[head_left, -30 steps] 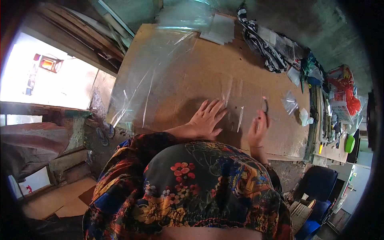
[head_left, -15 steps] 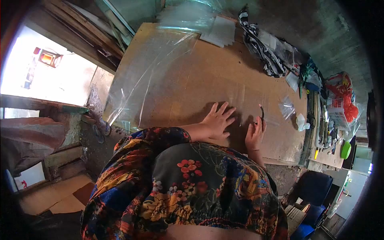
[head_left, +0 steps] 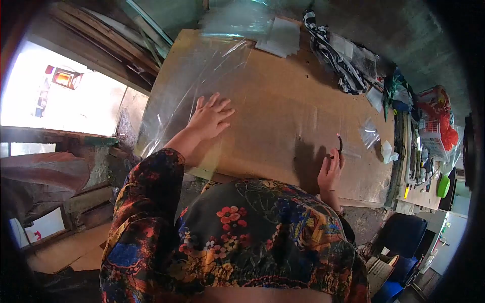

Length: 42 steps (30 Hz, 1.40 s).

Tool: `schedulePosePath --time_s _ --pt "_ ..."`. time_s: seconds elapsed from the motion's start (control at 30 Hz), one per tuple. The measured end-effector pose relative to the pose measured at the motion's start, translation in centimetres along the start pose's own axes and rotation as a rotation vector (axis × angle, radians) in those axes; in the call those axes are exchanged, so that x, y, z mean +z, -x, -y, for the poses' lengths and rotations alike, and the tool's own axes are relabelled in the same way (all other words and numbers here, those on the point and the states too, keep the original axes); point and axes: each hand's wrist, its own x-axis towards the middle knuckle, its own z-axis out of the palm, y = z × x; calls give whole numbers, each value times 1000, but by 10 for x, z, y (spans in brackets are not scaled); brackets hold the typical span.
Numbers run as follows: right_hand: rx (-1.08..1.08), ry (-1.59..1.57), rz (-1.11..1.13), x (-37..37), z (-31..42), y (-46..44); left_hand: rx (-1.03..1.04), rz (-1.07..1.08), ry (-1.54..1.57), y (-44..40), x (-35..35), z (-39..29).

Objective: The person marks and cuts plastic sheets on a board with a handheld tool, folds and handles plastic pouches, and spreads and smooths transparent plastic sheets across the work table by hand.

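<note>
My left hand [head_left: 211,120] lies with its fingers spread on a clear plastic sheet [head_left: 174,98], which covers the left part of a brown board tabletop [head_left: 273,83]. The right forearm rests near the front edge of the board. In my right hand [head_left: 330,174] is a slim, dark, curved tool [head_left: 340,144] with a pale pinkish tip pointing up. Its kind is too small to make out. A small crumpled piece of clear plastic [head_left: 370,133] lies to the right of that hand, beside a whitish crumpled scrap [head_left: 388,152].
Stacked clear sheets [head_left: 280,38] lie at the far edge, with a black-and-white striped bag [head_left: 336,55] to their right. Further right stand a white basket [head_left: 432,135], red plastic bags [head_left: 447,136] and a green object [head_left: 443,186]. A dark blue chair [head_left: 401,237] is at lower right.
My left hand has moved left and away from me across the board, onto the plastic sheet. My right hand stays near the same spot, still holding the dark tool.
</note>
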Motion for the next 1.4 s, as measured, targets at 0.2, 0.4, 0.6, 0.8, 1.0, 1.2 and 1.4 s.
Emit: schedulePosePath --time_s 0.2,0.4,0.6,0.8,1.0,1.2,1.4 --pt "6 23 -16 1 1 0 -84 -133 101 -3 31 4" --pt "-26 -15 -52 2 1 -1 -80 -193 132 -7 28 -34" --pt "-31 89 -62 -2 9 -1 -33 -80 129 -9 26 -30" --pt "-11 60 -128 7 -9 6 30 -32 124 -10 24 -17" --pt "1 48 -109 7 -8 6 22 14 106 -15 17 -13" --pt "37 35 -141 8 -6 6 59 68 85 -21 8 -9" --pt "12 58 -145 8 -7 6 64 79 116 -20 9 -8"
